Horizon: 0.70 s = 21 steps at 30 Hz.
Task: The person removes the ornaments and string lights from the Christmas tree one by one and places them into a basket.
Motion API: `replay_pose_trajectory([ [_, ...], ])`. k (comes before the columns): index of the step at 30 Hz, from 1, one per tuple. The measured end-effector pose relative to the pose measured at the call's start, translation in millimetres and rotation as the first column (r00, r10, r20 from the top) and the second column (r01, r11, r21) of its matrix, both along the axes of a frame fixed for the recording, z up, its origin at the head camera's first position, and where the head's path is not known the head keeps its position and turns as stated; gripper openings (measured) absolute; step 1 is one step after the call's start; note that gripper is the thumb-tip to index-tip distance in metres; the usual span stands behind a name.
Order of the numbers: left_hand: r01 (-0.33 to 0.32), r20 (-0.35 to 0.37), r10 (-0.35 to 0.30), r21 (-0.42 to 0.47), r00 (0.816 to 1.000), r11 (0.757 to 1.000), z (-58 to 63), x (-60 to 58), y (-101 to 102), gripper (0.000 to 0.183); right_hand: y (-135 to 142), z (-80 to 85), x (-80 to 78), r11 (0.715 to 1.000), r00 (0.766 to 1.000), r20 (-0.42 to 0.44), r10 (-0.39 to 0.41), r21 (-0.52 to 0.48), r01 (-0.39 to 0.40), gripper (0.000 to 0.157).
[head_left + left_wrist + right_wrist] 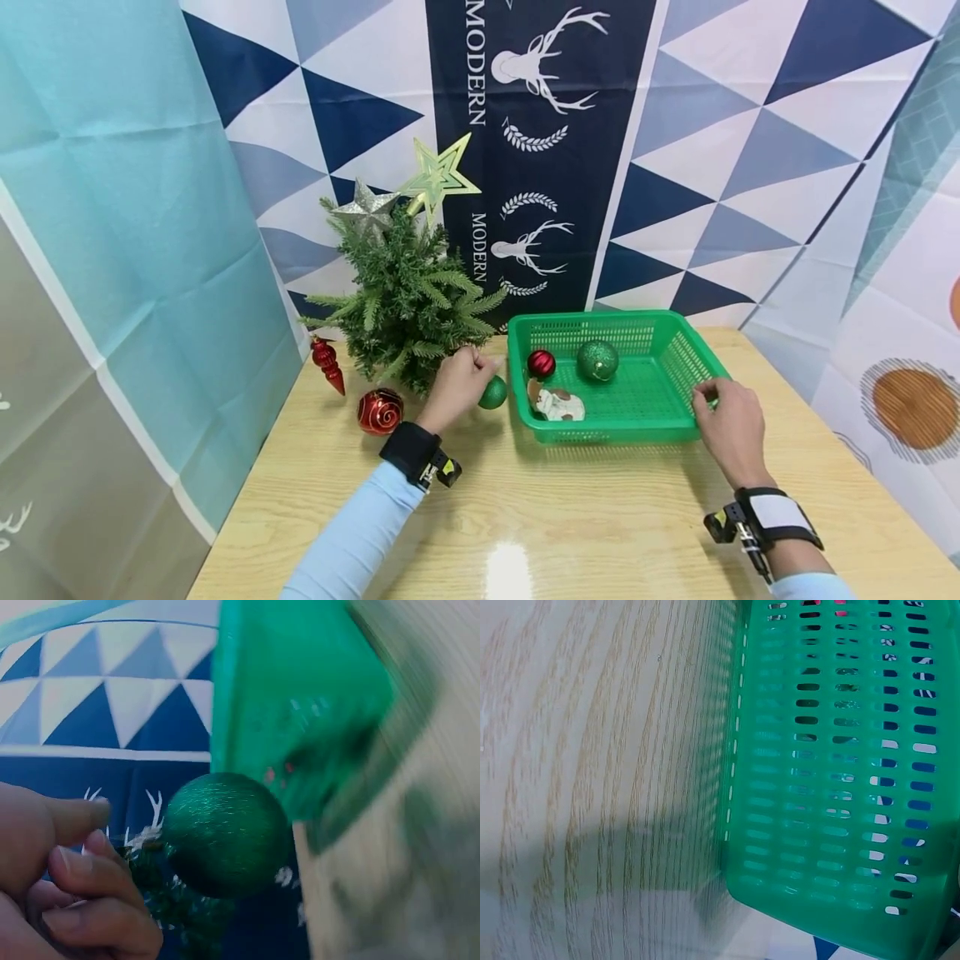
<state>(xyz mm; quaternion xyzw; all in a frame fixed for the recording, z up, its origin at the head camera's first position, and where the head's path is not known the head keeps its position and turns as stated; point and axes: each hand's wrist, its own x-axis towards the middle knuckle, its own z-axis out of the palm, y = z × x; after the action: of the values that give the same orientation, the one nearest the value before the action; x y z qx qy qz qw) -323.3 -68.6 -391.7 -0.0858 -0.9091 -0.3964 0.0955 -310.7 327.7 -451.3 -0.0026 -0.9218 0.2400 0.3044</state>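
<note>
My left hand (459, 382) is between the small Christmas tree (397, 292) and the green basket (600, 434). Its fingertips pinch the top end of a glittery green Christmas ball (225, 834), which hangs just beside the basket's left wall. At the basket's front right corner, my right hand (731, 423) grips the rim with curled fingers; the right wrist view shows the basket's slotted wall (829, 780) but hardly any of the hand. Inside the basket lie a larger green glitter ball (597, 361), a small red ball (542, 363) and a white and brown ornament (561, 406).
A silver star (366, 207) and a gold star (441, 177) top the tree. On its left hangs a red drop-shaped ornament (327, 365), with a red swirl ball (380, 412) lower down. The wooden table (585, 525) meets a patterned cloth backdrop (675, 208) behind.
</note>
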Motion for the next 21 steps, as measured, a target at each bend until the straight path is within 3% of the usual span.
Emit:
replay_pose_trajectory([
  [2,-0.043,-0.071,0.037,-0.091,0.997,0.995,-1.5,1.8,0.9,0.026,-0.6,-0.3,0.5,1.0,1.0,0.001,0.003,0.0,-0.003,0.013],
  [5,-0.128,-0.171,0.09,-0.221,0.981,0.967,-4.1,4.4,1.9,0.023,-1.7,-0.8,0.8,1.0,1.0,0.003,0.01,-0.003,-0.01,0.012],
  [9,-0.173,-0.215,0.115,-0.279,0.97,0.944,-4.3,5.3,4.8,0.023,-2.5,-0.3,0.5,1.0,1.0,0.002,0.01,-0.004,-0.01,0.012],
  [16,-0.064,-0.129,0.036,-0.225,0.991,0.972,2.0,3.7,6.6,0.016,-1.6,0.7,-0.1,1.0,1.0,-0.001,0.002,0.0,-0.002,0.013],
  [18,-0.051,-0.127,0.017,-0.271,0.992,0.961,2.3,3.6,5.6,0.019,-1.3,0.9,-0.1,1.0,1.0,-0.007,0.002,0.0,-0.002,0.013],
  [21,-0.04,-0.175,-0.03,-0.381,0.984,0.924,0.1,3.1,4.3,0.021,-0.8,0.8,0.3,1.0,1.0,-0.015,0.003,0.001,-0.003,0.013],
])
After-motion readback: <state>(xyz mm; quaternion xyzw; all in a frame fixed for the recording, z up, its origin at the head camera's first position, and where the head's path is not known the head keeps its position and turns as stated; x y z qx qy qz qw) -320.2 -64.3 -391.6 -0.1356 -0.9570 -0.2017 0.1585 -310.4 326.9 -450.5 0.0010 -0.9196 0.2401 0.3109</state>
